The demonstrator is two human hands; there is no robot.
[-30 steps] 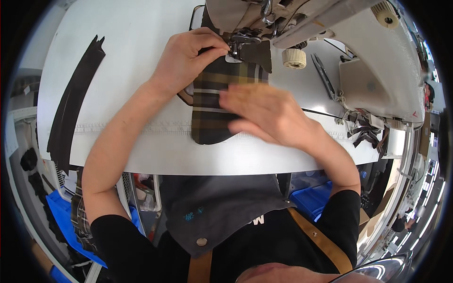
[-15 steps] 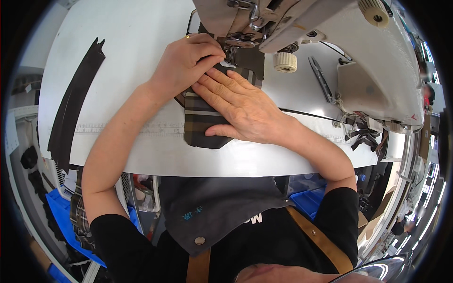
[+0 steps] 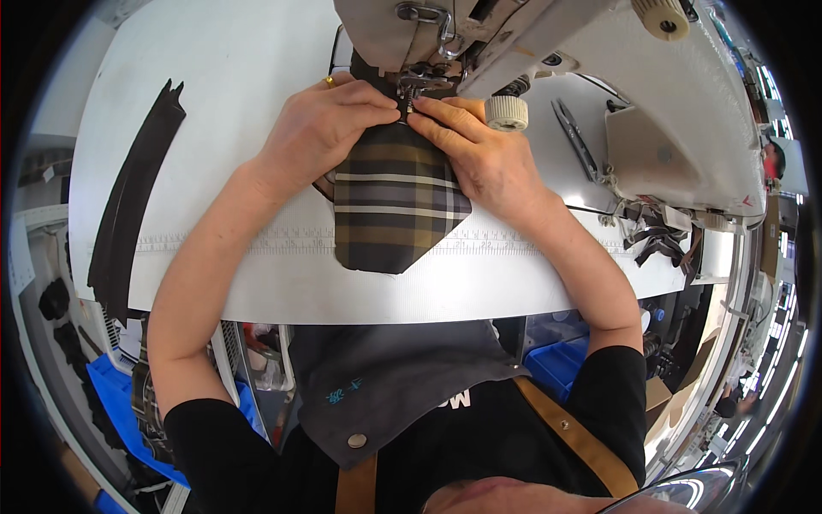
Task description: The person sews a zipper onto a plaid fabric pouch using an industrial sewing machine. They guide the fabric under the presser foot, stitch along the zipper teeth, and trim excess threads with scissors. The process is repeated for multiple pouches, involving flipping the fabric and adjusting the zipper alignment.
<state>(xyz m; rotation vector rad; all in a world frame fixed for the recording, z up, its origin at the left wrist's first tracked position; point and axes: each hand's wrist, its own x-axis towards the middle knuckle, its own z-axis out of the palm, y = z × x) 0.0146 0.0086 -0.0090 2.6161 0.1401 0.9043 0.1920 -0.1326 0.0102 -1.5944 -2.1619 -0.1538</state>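
Note:
A plaid cloth piece (image 3: 385,197) in brown, black and white lies under the sewing machine's presser foot (image 3: 409,92), its pointed lower end spread toward me. My left hand (image 3: 321,128) pinches the cloth just left of the foot, thumb and fingertips pressed together. From the right, my right hand (image 3: 497,163) reaches in with its thumb and forefinger closed on the cloth close to the foot. Both sets of fingertips nearly meet below the needle area. The cloth's far part runs under the machine head (image 3: 548,51) and is partly hidden.
A dark folded fabric strip (image 3: 137,197) lies on the white table (image 3: 214,68) at left. Thread snips (image 3: 575,137) rest by the machine's base. Dark scraps (image 3: 659,244) sit at the right edge. Blue bins (image 3: 552,368) stand below the table.
My right hand has lifted from lying flat on the cloth and moved up and right, its fingertips now at the presser foot. More plaid shows. My left hand remains pinched beside the foot.

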